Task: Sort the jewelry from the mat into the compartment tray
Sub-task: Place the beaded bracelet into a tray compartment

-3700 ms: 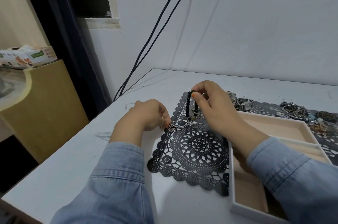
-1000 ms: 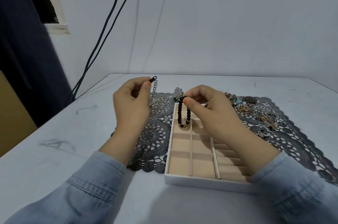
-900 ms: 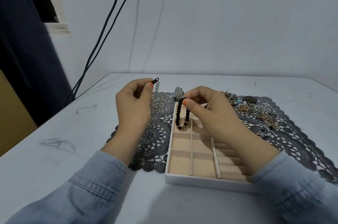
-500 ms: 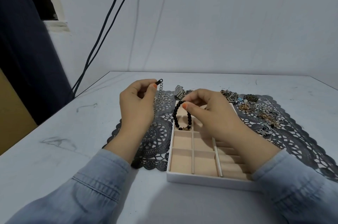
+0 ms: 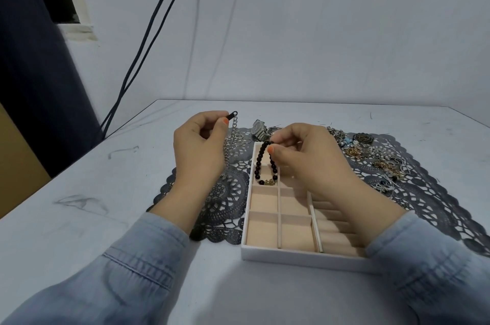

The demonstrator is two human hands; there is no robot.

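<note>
Left hand (image 5: 198, 144), chain (image 5: 233, 126) vertical; right hand (image 5: 310, 157), bead bracelet (image 5: 258, 165) vertical, over tray (image 5: 305, 255).

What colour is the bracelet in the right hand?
The bracelet is black with a gold charm; head view.

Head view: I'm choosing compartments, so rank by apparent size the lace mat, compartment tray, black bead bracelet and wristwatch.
1. lace mat
2. compartment tray
3. black bead bracelet
4. wristwatch; it lies farther from the camera, so its rank against the bracelet is unsure.
</note>
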